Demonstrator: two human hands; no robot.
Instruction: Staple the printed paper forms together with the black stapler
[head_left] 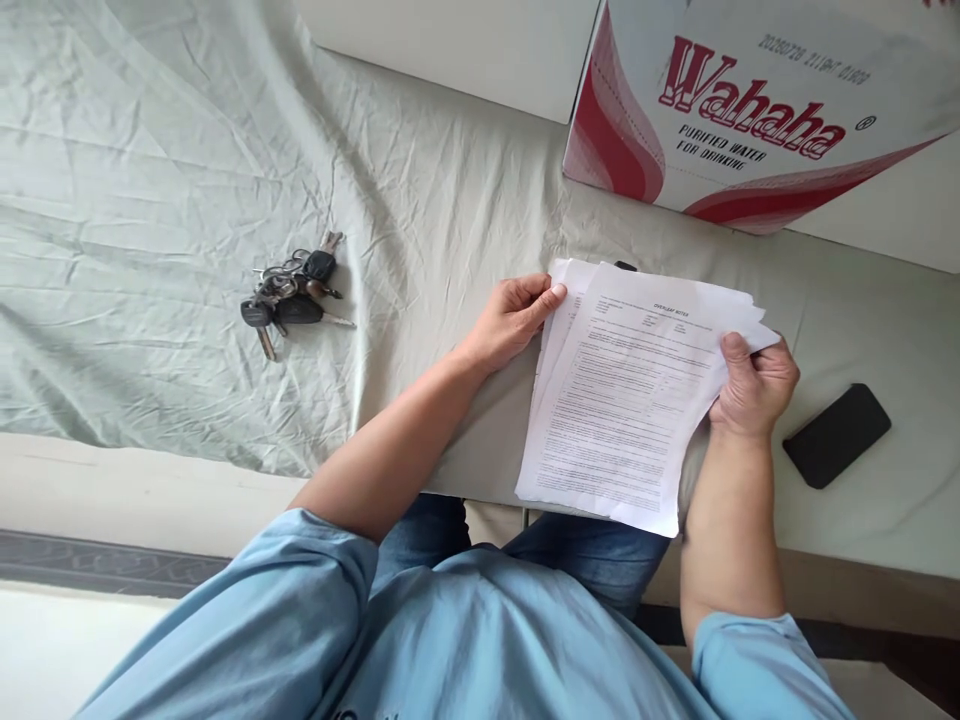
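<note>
Several printed paper sheets (615, 410), loosely stacked and slightly fanned, are held between my two hands above the near edge of the cloth-covered table. My left hand (517, 318) pinches their upper left edge, thumb on top. On the other side, my right hand (754, 380) grips the right edge with its thumb over the front sheet. The top sheet carries the heading "OVERLEAF NOTES" and rows of small print. A small dark thing (625, 266) peeks out behind the top edge of the papers; most of it is hidden.
A bunch of keys (292, 295) lies on the wrinkled pale green cloth (150, 200) at left. To the right of my right hand rests a black phone-like rectangle (837, 435). A red and white Wahaha water carton (750, 120) stands at the back right, beside a plain white surface (465, 45).
</note>
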